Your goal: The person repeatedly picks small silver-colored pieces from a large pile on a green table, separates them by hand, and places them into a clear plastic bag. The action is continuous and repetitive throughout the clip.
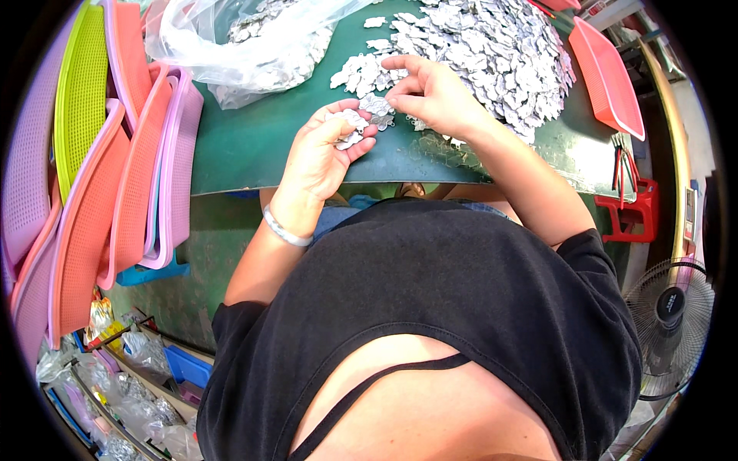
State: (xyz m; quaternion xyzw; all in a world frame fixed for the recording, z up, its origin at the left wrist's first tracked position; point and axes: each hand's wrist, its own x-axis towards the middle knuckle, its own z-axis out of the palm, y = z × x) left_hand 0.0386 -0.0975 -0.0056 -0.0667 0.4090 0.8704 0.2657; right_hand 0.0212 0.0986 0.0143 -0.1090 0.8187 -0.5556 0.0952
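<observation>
Plastic baskets (92, 238) are stacked beside the green surface (238, 146). Above it, flat silvery pieces (348, 131) are clasped by the fingers of the left hand (315, 154); whether any is pinched by the right hand (437, 98), its fingers bent, cannot be told. Farther right, a pile (492, 61) is spread.

Flat green desk (238, 146) lying bare toward its near-left corner, heaped thin silvery pieces (492, 65) blocking its far right, translucent plastic bag (204, 38) crowding its far left
</observation>
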